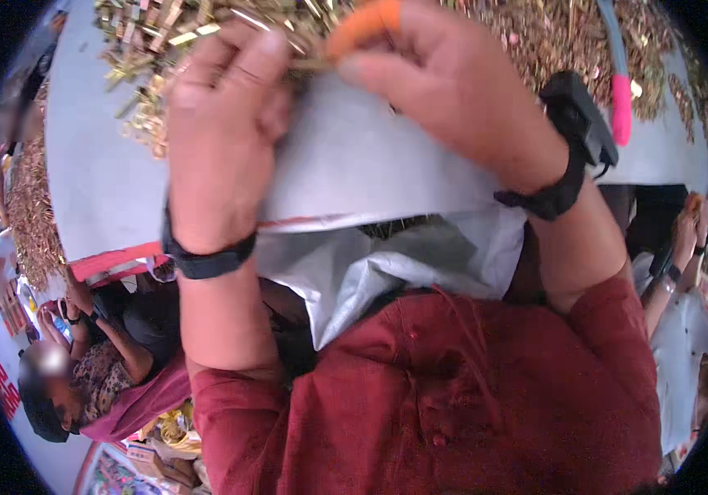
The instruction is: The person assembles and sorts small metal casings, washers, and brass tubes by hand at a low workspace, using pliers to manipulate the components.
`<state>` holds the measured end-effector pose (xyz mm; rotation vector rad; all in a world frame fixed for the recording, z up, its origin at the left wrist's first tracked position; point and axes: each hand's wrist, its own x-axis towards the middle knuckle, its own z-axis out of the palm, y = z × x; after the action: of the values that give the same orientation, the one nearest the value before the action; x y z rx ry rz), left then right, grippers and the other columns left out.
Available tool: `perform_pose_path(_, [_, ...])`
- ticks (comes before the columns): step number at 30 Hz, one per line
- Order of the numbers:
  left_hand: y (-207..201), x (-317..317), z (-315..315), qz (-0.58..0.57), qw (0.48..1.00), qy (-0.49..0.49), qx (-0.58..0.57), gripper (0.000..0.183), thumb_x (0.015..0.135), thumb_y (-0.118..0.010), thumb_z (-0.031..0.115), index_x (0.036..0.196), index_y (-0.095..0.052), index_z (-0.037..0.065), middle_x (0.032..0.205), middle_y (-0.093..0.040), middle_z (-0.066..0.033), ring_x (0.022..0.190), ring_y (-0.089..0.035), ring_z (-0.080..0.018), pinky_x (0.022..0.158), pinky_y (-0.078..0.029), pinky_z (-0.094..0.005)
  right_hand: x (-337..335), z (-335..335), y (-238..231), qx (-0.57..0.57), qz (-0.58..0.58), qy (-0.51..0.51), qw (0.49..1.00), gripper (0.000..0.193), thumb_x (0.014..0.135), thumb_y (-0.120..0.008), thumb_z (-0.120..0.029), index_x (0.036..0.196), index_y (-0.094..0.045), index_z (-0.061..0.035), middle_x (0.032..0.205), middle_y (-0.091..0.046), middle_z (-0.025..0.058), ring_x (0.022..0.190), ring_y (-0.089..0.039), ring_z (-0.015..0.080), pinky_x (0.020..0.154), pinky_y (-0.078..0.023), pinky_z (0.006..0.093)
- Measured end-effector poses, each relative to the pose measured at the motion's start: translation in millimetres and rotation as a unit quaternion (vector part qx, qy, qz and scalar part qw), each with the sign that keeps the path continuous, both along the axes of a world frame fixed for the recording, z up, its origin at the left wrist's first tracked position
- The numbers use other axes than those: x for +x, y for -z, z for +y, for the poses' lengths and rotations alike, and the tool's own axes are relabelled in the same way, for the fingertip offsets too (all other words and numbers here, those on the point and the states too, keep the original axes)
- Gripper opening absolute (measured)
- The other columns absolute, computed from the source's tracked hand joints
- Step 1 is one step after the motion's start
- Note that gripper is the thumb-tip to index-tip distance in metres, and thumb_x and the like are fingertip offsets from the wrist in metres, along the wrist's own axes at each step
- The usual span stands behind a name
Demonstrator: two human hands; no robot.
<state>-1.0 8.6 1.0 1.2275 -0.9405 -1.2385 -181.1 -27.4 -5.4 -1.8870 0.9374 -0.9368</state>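
Observation:
My left hand (226,124) is over the white tabletop at the near edge of a pile of small gold metal pieces (152,37), its fingers curled together. My right hand (461,87) comes in from the other side, with an orange cover (370,25) on one finger. Its thumb and covered finger pinch the end of a thin gold-coloured strip (309,63), which reaches across to my left fingers. Motion blur and the fingers hide the strip's exact shape. Black bands circle both wrists, and a black box (573,107) sits at the right one.
Another heap of brownish metal pieces (552,41) spreads at the far right, beside a grey tool with a pink handle (620,107). A silvery sheet (403,272) hangs between the table edge and my lap. One person (115,355) sits at left, another (676,322) at right.

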Motion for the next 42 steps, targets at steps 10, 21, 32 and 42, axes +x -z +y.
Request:
perform_pose_path(10, [10,23,5,0.205,0.975,0.049,-0.065,0.017,0.1,-0.052,0.015,0.107,-0.058,0.0,0.078,-0.056,0.0009,0.056,-0.031,-0.0039,0.048,-0.027,-0.0196,7,20,-30,0.262,-0.106,0.024,0.959,0.019,0.092,-0.06,-0.011,0.106,-0.059,0.002,0.085,-0.064,0.0044,0.071,-0.055,0.0058,0.062,-0.045,0.0192])
perform_pose_path(21, [-23,-1,121,0.187,0.98,-0.008,-0.064,0.016,0.097,-0.059,0.017,0.104,-0.058,0.003,0.106,-0.066,-0.0157,0.05,-0.03,-0.0024,0.045,-0.025,-0.0171,-5,122,-49,0.312,-0.135,-0.001,0.94,0.02,0.095,-0.058,-0.011,0.111,-0.058,0.0008,0.086,-0.065,0.0033,0.072,-0.056,0.0063,0.064,-0.046,0.0189])
perform_pose_path(32, [-23,2,188,0.222,0.972,-0.033,-0.071,0.023,0.099,-0.055,0.018,0.117,-0.054,0.005,0.109,-0.063,-0.017,0.047,-0.033,-0.0029,0.041,-0.027,-0.016,12,185,-27,0.254,-0.251,0.03,0.934,0.011,0.086,-0.062,-0.009,0.094,-0.062,-0.0015,0.065,-0.06,0.0055,0.056,-0.054,0.0115,0.051,-0.043,0.0281])
perform_pose_path(42, [-10,11,196,0.184,0.98,-0.031,-0.068,0.025,0.099,-0.055,0.018,0.119,-0.055,0.003,0.111,-0.061,-0.015,0.05,-0.034,-0.0034,0.041,-0.029,-0.0157,7,189,-13,0.261,-0.253,0.018,0.932,0.012,0.084,-0.062,-0.01,0.09,-0.061,-0.0004,0.069,-0.063,0.0152,0.061,-0.063,0.0267,0.056,-0.048,0.0367])
